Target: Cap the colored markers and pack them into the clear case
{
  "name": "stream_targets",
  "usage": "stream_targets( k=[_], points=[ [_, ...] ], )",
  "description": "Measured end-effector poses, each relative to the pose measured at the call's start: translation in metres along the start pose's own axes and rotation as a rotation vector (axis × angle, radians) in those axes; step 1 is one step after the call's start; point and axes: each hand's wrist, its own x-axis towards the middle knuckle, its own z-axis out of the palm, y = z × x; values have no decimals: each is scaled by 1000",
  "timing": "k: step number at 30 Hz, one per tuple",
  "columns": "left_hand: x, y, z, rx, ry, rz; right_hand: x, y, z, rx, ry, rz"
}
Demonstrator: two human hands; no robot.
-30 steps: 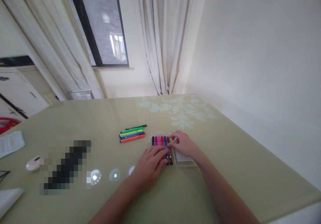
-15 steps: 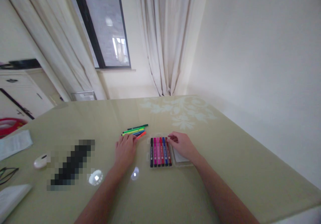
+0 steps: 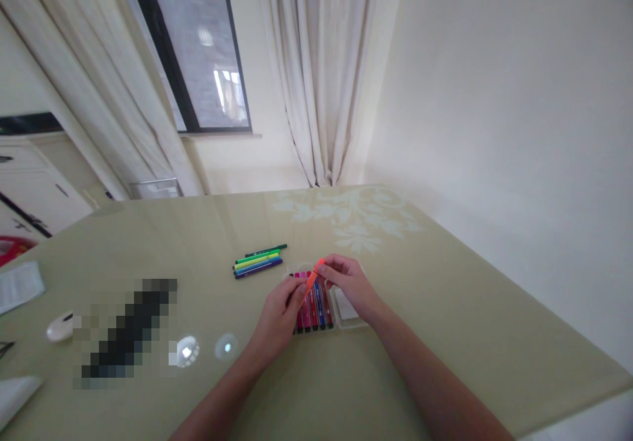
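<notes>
My left hand (image 3: 278,314) and my right hand (image 3: 347,281) together pinch an orange marker (image 3: 312,280), holding it slanted just above a clear plastic marker case (image 3: 346,312). Several markers (image 3: 311,304) in black, pink, red and blue lie side by side in the case, which rests on the olive-green table (image 3: 445,309). The case's right part shows a white insert. A loose group of green, yellow-green, blue and purple markers (image 3: 258,261) lies on the table to the upper left of the case.
A blurred-out dark object (image 3: 126,332) lies on the left of the table, with a white mouse (image 3: 59,327) and papers (image 3: 20,284) beyond it. A white wall runs along the table's right side. Curtains and a window stand behind the far edge.
My left hand took the orange marker from the loose group and carried it right, over the case. My right hand rose from the case and now pinches the marker's upper end.
</notes>
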Motion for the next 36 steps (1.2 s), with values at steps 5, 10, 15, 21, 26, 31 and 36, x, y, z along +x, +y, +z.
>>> stream_targets(
  k=[5,10,15,21,26,31,36],
  points=[
    [-2,1,1,-92,-95,-76,2,3,-1,77,83,32],
    [-4,5,2,-75,-137,-59,3,4,0,96,111,47],
    [-12,2,7,339,-211,241,9,-1,-21,7,264,-72],
    [-22,-4,21,692,-357,474,10,-4,-56,-243,295,76],
    [-20,-3,19,751,-385,487,8,6,-46,-369,161,227],
    [-19,-3,16,825,-398,548,7,13,-35,-639,166,137],
    [-20,-5,19,822,-387,547,4,7,-33,-954,100,46]
  ],
)
